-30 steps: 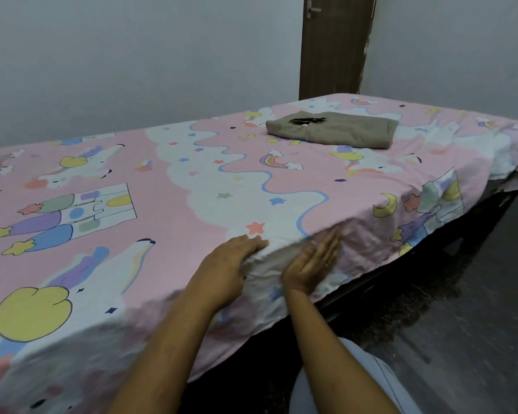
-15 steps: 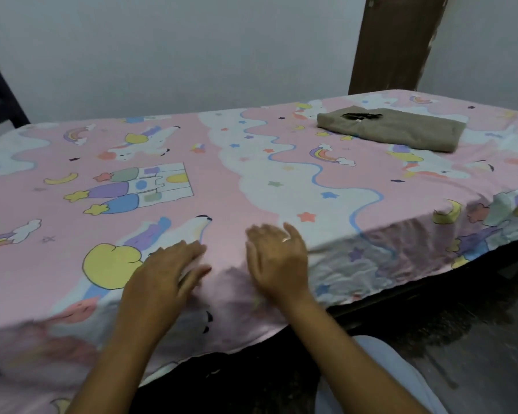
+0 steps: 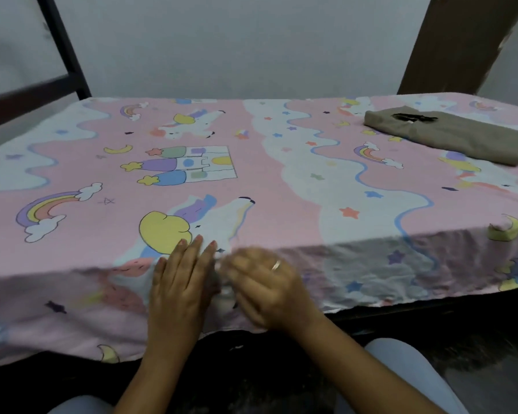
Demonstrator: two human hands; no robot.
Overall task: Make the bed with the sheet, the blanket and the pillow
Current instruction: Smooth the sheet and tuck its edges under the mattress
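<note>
A pink sheet (image 3: pixel 269 174) printed with rainbows, clouds and a castle covers the whole bed and hangs over the near edge. My left hand (image 3: pixel 180 282) lies flat on the sheet at that edge, fingers straight. Right beside it my right hand (image 3: pixel 266 288), with a ring on it, is blurred over the hanging part of the sheet; its fingers look loosely spread. A folded khaki blanket (image 3: pixel 449 135) with a small black object on top lies at the far right of the bed. No pillow is in view.
A grey wall runs behind the bed. A dark metal frame (image 3: pixel 63 55) stands at the far left and a brown door (image 3: pixel 461 43) at the far right. Dark floor (image 3: pixel 251 372) and my knees fill the space below the bed's near edge.
Both hands have slid left along the near edge of the sheet, and the view has swung left with them. The hands are closer together now.
</note>
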